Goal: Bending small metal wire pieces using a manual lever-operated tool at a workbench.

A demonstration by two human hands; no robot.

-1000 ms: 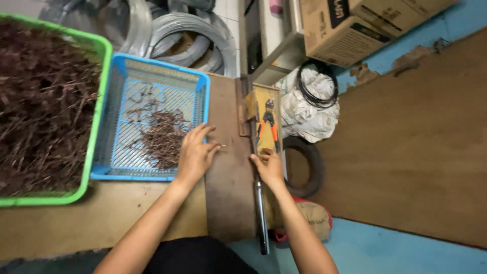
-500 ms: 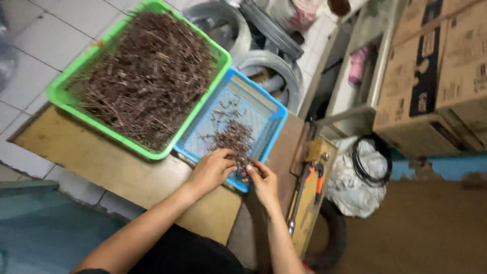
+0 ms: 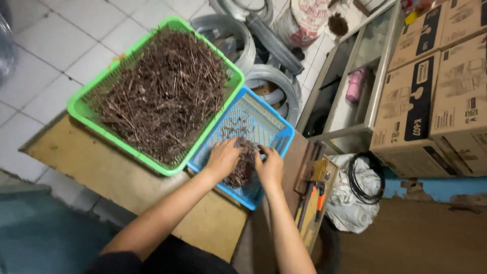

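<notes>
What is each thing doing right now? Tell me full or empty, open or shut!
green basket: heaped full of brown wire pieces
blue basket: mostly bare, one small pile
wire pile: gathered between both hands
left hand: open, on the pile
right hand: open, on the pile
cardboard boxes: shut, stacked

**Rusty metal, plastic mesh, worn wood**

Dull, rust-brown metal nails (image 3: 242,165) fill a glossy blue plastic mesh basket (image 3: 274,129) and a green plastic basket (image 3: 81,109). The desk (image 3: 101,172) is matt, scuffed wood. Cardboard boxes (image 3: 431,86) look matt.
</notes>
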